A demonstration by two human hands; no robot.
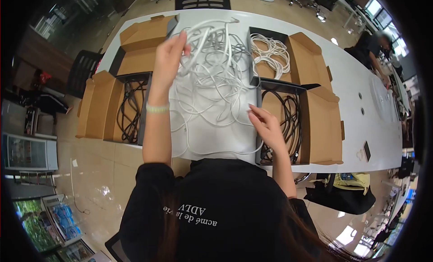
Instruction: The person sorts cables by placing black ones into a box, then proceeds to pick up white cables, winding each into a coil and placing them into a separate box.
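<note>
A tangle of white and grey cables (205, 88) covers the middle of the white table. At its far left side my left hand (169, 54) is raised, fingers closed on a white cable (204, 45) that lifts off the pile in blurred loops. My right hand (267, 126) hovers at the pile's right side, beside the near right box, with thumb and forefinger apart and nothing seen between them. One white strand (216, 153) runs along the table's near edge toward the space under my right hand.
Open cardboard boxes flank the pile. The far right box (311, 54) holds coiled white cables (270, 54); the near right box (322, 127) and near left box (100, 106) hold black cables. Another box (146, 36) stands far left. A phone (366, 151) lies right; a person (376, 48) sits beyond.
</note>
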